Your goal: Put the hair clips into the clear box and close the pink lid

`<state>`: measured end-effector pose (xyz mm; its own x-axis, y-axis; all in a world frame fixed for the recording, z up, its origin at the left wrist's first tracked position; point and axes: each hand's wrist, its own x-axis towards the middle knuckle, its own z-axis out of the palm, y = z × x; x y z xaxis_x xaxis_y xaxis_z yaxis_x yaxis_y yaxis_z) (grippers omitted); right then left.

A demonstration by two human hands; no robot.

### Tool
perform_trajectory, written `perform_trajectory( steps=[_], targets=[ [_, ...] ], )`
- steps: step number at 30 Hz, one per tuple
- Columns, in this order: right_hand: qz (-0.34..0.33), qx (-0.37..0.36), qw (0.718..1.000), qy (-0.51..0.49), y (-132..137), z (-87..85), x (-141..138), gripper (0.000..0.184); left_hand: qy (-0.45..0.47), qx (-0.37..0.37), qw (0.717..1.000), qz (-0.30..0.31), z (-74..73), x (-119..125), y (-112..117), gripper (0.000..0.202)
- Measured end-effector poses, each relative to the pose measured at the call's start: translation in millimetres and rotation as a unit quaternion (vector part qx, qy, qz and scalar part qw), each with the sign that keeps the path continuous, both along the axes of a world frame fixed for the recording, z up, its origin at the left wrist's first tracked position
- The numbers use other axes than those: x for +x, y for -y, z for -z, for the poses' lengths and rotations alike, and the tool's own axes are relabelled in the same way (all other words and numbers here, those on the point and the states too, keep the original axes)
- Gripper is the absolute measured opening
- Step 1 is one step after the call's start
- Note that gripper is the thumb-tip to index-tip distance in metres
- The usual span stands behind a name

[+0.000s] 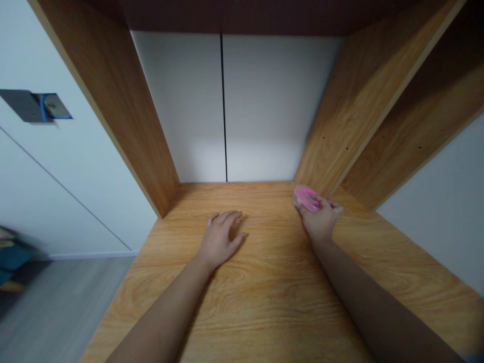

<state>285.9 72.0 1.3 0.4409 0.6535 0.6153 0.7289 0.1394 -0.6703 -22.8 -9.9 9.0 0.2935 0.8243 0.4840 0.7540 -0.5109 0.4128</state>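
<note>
My right hand (320, 219) grips a round pink object with a pale, see-through rim (305, 197); its exact kind cannot be made out. That hand is near the foot of the wooden upright on the right, just above the wooden surface. My left hand (221, 239) lies palm down on the wood-grain board (242, 297), fingers stretched out and thumb apart, holding nothing. Both forearms reach in over the board from the near side.
Wooden side panels stand at left (124, 116) and right (351, 111), with a white back panel (264, 106) split by a dark vertical gap. A dark shelf (234, 15) hangs overhead. At left are a white wall with a wall box (55, 106) and grey floor (79, 297).
</note>
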Motion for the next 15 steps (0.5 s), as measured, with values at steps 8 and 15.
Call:
perform_trajectory(
  steps=[8, 15],
  targets=[
    [0.044, 0.083, 0.994, 0.051, 22, -24.2, -28, 0.044, -0.001, -0.008, 1.000, -0.003, -0.2, 1, 0, 0.043],
    [-0.287, 0.048, 0.934, 0.209, 34, -20.1, -44, 0.018, -0.007, -0.012, 1.000, -0.010, -0.9, 1, 0, 0.037]
  ],
)
